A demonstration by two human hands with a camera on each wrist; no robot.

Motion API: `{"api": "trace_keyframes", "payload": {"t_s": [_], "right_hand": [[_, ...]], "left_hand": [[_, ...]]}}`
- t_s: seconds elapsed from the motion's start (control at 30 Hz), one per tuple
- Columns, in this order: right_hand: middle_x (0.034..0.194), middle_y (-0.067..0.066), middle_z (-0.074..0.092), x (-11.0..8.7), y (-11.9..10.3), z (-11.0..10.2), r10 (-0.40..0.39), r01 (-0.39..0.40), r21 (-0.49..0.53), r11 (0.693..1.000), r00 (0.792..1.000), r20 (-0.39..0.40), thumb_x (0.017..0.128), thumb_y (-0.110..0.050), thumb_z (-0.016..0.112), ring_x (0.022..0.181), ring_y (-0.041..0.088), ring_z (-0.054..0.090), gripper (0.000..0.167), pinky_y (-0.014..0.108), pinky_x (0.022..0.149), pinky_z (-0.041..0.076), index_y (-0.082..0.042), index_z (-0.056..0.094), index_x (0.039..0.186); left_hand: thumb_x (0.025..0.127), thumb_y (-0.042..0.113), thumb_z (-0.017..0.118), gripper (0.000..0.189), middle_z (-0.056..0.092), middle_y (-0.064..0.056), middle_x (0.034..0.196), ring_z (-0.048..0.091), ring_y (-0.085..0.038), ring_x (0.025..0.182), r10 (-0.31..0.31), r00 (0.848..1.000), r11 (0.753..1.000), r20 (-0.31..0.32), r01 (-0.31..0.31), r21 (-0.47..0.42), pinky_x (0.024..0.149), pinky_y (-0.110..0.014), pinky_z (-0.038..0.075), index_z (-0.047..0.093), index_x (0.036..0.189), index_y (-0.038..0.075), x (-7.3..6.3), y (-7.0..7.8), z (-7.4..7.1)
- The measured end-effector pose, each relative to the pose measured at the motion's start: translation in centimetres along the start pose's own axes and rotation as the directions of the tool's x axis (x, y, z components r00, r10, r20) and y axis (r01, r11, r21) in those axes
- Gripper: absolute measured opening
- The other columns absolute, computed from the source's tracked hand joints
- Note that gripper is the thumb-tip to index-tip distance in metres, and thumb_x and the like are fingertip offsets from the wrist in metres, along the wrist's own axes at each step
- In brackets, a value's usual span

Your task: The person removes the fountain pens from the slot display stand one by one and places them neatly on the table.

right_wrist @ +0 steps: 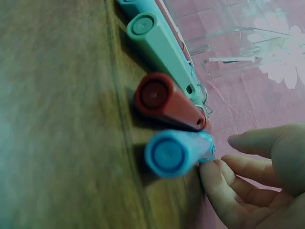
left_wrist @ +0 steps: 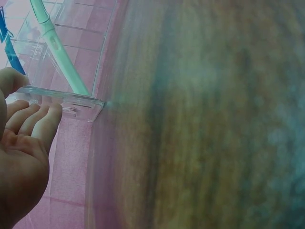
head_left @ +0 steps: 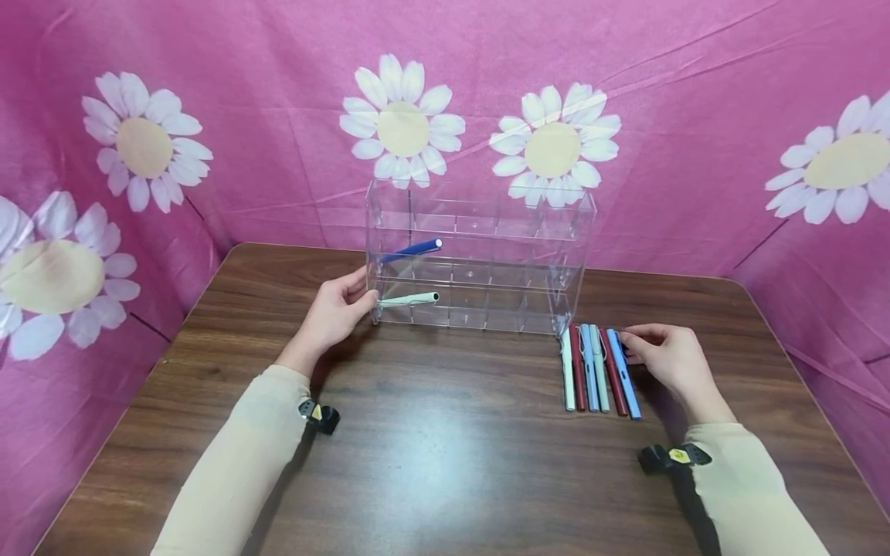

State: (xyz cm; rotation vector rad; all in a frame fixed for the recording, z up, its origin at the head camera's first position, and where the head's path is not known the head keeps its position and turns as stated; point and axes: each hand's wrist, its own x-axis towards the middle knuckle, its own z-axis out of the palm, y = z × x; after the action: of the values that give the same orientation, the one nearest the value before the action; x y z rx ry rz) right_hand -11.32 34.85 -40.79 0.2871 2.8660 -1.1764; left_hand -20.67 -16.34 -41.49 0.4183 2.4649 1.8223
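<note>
My left hand (head_left: 341, 310) grips the left side wall of a clear acrylic rack (head_left: 469, 320), thumb on one face and fingers on the other. Inside the rack, a dark blue pen (head_left: 413, 250) leans in an upper tier and a mint green pen (head_left: 410, 300) in the bottom one. On the table, right of the rack's front, several capped pens lie side by side. My right hand (head_left: 670, 359) is at the cap end of the outermost blue pen (head_left: 623, 374). Its fingers are loosely bent beside the clip, the thumb apart from the pen; contact is unclear.
Beside the blue pen lies a dark red pen (head_left: 615, 374), and a white-green pen (head_left: 568, 371) is at the row's left end. The brown wooden table (head_left: 431, 479) backs onto a pink flowered cloth (head_left: 278, 154), which also hangs at both sides.
</note>
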Motion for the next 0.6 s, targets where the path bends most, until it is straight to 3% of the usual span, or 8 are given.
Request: {"api": "trace_keyframes", "payload": {"t_s": [0.2, 0.4, 0.6], "right_hand": [[0.101, 0.022, 0.082, -0.4, 0.3, -0.4, -0.04, 0.044, 0.082, 0.996, 0.998, -0.053, 0.11, -0.023, 0.061, 0.068, -0.005, 0.072, 0.044, 0.019, 0.064, 0.066, 0.015, 0.069, 0.129], [0.083, -0.018, 0.077, -0.9, 0.0, -0.5, -0.082, 0.098, 0.15, 0.984, 0.99, -0.113, 0.11, -0.021, 0.063, 0.068, -0.005, 0.072, 0.042, 0.019, 0.062, 0.065, 0.015, 0.068, 0.131], [0.08, -0.029, 0.071, -1.0, -0.7, -0.4, -0.112, 0.134, 0.161, 0.978, 0.984, -0.138, 0.11, -0.019, 0.063, 0.069, -0.005, 0.071, 0.041, 0.016, 0.061, 0.063, 0.014, 0.067, 0.133]], "left_hand": [[0.105, -0.001, 0.061, 0.054, 0.058, -0.031, 0.15, 0.059, -0.042, 0.14, -0.004, 1.0, 1.0, -0.002, 0.004, 0.008, 0.101, -0.006, 0.052, 0.048, 0.156, -0.009, 0.0, 0.0, 0.0], [0.105, 0.0, 0.061, 0.054, 0.058, -0.031, 0.15, 0.059, -0.042, 0.14, -0.009, 1.0, 1.0, 0.001, 0.009, 0.015, 0.103, -0.008, 0.052, 0.048, 0.157, -0.009, -0.1, 0.0, 0.0], [0.105, -0.001, 0.06, 0.054, 0.057, -0.031, 0.151, 0.059, -0.042, 0.14, -0.007, 1.0, 1.0, 0.001, 0.007, -0.002, 0.102, -0.007, 0.052, 0.047, 0.156, -0.009, -0.1, 0.1, 0.0]]}}
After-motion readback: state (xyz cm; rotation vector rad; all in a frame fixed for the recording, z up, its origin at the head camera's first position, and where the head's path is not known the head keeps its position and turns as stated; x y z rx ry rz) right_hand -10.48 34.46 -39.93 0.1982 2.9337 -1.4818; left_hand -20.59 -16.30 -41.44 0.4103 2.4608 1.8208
